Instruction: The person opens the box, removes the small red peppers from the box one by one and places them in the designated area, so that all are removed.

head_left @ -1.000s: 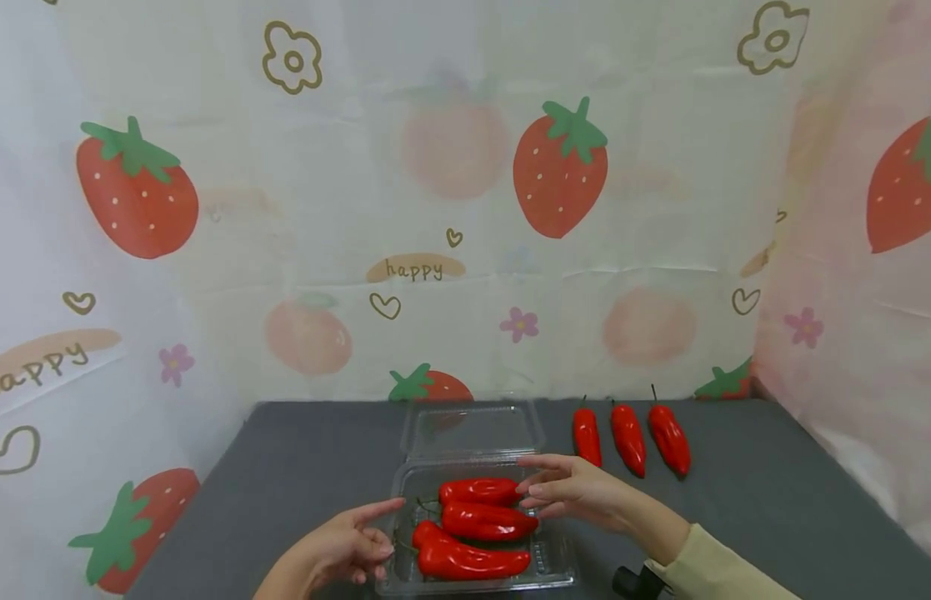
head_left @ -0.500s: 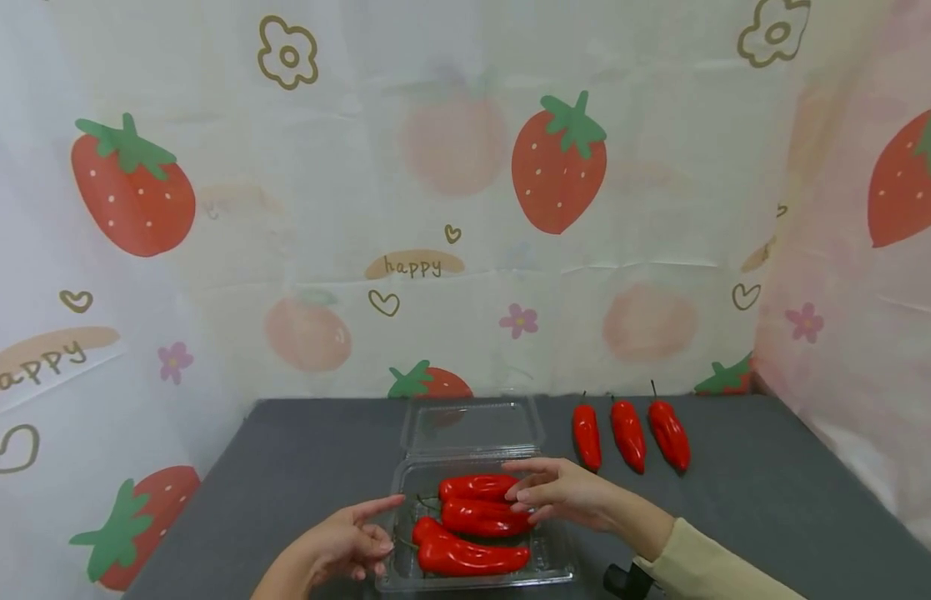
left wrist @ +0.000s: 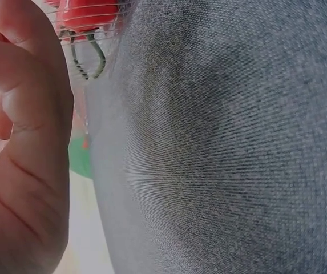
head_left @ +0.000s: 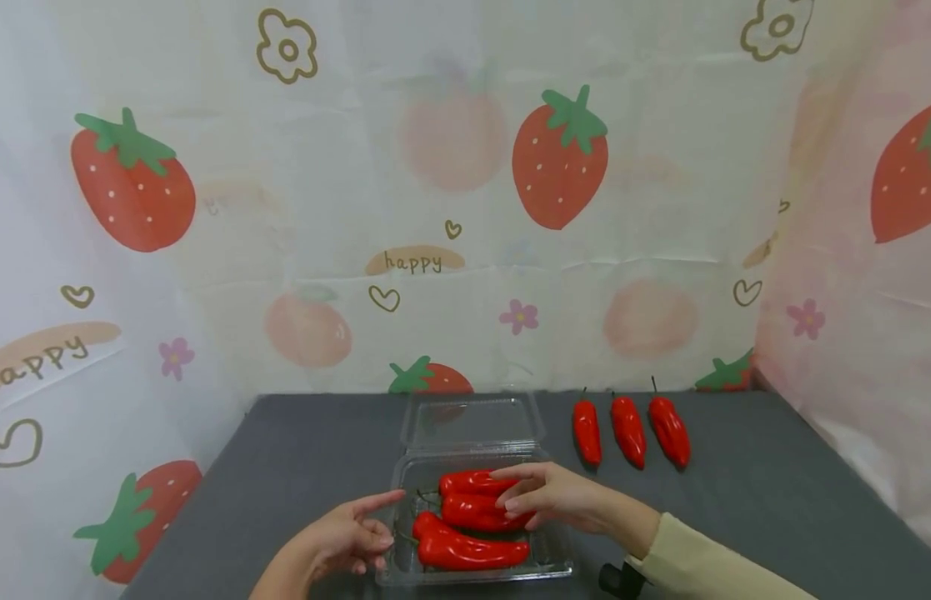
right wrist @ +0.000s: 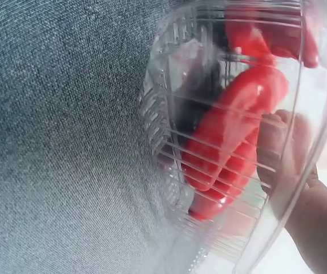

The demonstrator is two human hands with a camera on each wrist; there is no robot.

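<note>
Peppers (head_left: 476,523) in clamshell (head_left: 555,568); right hand (head_left: 551,497) seemingly pinching middle one, left hand (head_left: 348,537) relaxed at rim, holding nothing. Could tip tray.

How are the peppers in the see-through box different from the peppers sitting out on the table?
The peppers in the box lie sideways, stacked close together; the peppers on the table point front to back in a spaced row. The box peppers sit inside the clear box with the right hand over them; the table peppers lie on the bare grey cloth, untouched. Both groups have three shiny red peppers.
</note>
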